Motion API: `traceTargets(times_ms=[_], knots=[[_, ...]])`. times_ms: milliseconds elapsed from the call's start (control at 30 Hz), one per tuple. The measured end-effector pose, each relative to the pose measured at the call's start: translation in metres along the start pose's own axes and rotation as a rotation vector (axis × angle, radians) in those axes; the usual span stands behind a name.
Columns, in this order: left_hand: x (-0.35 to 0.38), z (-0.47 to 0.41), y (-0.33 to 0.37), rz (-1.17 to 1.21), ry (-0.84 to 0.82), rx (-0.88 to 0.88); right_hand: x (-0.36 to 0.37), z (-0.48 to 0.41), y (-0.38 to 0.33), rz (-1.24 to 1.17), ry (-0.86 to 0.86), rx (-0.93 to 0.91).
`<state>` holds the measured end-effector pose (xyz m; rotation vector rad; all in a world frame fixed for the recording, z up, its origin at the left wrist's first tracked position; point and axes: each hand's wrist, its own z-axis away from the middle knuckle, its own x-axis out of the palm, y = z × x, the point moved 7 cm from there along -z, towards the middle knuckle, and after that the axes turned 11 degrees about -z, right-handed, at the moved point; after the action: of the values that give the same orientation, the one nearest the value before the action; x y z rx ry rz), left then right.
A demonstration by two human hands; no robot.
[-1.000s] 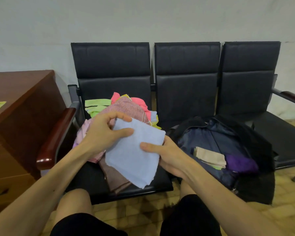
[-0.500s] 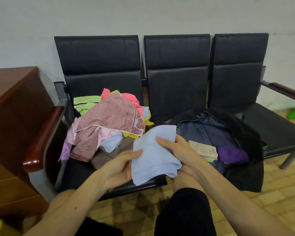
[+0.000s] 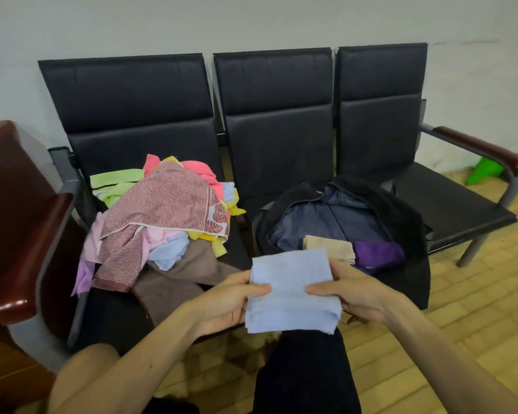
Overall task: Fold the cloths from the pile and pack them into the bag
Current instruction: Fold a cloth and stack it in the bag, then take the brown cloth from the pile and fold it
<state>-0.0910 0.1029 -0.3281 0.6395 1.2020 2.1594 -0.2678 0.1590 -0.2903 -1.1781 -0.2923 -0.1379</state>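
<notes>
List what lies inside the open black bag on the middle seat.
Inside the black bag, a folded beige cloth and a purple cloth lie side by side on its blue-grey lining. The held light blue cloth covers the near corner.

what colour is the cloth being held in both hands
Light blue, plain; the cloth shows best in the head view.

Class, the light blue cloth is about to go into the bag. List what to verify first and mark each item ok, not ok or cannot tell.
1. Light blue cloth folded into a flat rectangle: ok.
2. Left hand and right hand each grip a side: ok.
3. Bag mouth open: ok.
4. Room beside the beige cloth and purple cloth inside: ok.
5. Cloth's lower layers aligned: cannot tell.
6. Pile finished: not ok.
</notes>
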Motion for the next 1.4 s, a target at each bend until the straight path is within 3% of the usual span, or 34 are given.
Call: traceTargets(times_ms=[100,200,300,467,567,667,733,867,1033,1267,1400], knots=[[0.013,-0.004,0.022,-0.003,-0.105,0.094,-0.019,0.013,-0.019,-0.003,-0.043,-0.103],[0.022,-0.011,0.026,-0.112,-0.102,0.096,-0.042,0.019,-0.016,0.038,-0.004,-0.149],[0.036,-0.023,0.023,-0.208,-0.132,0.064,-0.061,0.021,-0.001,-0.003,-0.008,-0.143],[0.057,-0.057,0.017,-0.147,-0.193,0.004,-0.104,0.023,0.028,-0.183,0.047,-0.031],[0.068,-0.079,0.013,-0.233,-0.155,-0.026,-0.128,0.017,0.042,0.073,0.137,-0.021],[0.075,-0.113,0.010,-0.546,-0.060,0.022,-0.156,0.010,0.055,0.293,0.156,0.018],[0.082,-0.142,0.005,-0.682,-0.081,0.035,-0.182,0.004,0.053,0.371,0.217,0.033],[0.104,-0.204,0.019,-0.734,-0.104,0.101,-0.238,-0.015,0.019,0.586,0.331,-0.014],[0.130,-0.290,0.048,-0.827,0.010,0.222,-0.311,-0.047,-0.024,0.913,0.487,-0.026],[0.164,-0.375,0.045,-0.930,0.061,0.235,-0.374,-0.088,-0.017,1.057,0.644,0.103],[0.167,-0.402,0.044,-1.077,0.114,0.215,-0.389,-0.112,-0.002,1.099,0.642,0.159]])
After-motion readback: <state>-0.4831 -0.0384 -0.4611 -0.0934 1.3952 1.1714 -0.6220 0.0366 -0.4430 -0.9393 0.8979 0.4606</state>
